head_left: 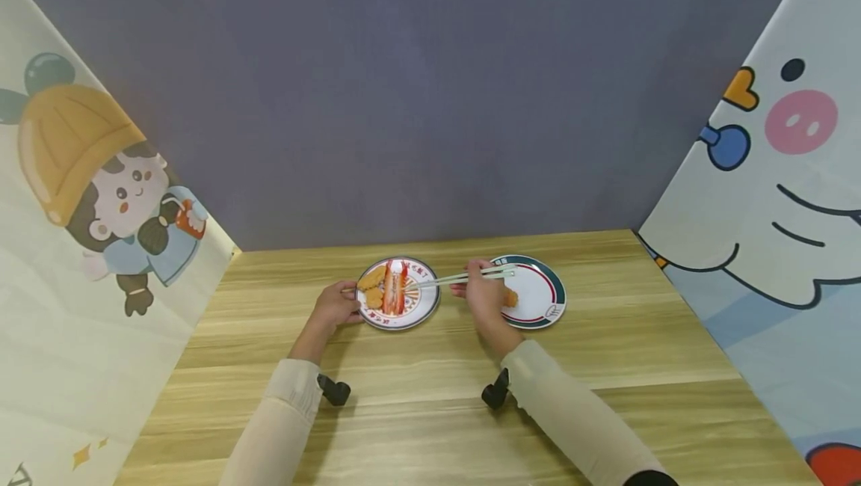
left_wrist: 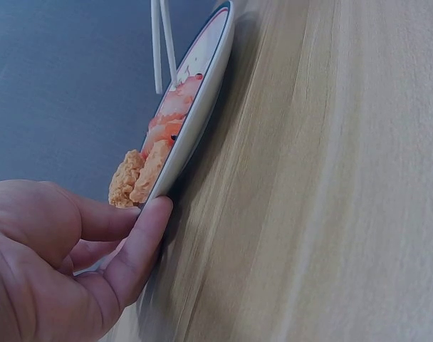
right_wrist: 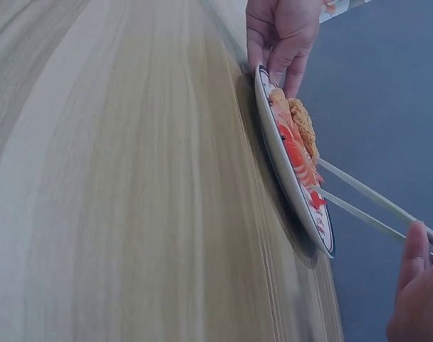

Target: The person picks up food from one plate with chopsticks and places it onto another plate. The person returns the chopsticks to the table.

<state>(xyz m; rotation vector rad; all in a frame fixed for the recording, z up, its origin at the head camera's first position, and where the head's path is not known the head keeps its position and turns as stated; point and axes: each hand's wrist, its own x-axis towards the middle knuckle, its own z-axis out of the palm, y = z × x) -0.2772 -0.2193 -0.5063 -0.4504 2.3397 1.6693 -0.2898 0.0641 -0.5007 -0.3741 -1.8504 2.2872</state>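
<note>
On the worktop [head_left: 403, 381], the L hand [head_left: 338, 303] pinches the L edge of a white plate [head_left: 398, 326] w/ crispy brown bits [head_left: 373, 297] on its L side & red shrimp [head_left: 388, 291] in the middle. From the R, chopsticks [head_left: 449, 278] point at the shrimp, tips close by (can't tell if touching), & the R hand [head_left: 484, 295] grips them over the L edge of a green-rim plate [head_left: 536, 288]. That plate has 1 orange crispy bit [head_left: 511, 297] near the R hand.

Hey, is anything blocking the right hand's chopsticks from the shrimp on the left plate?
Nothing visible: the chopsticks in the right hand extend over the left plate from the right, while the fried pieces and left hand are beyond the shrimp.
</note>
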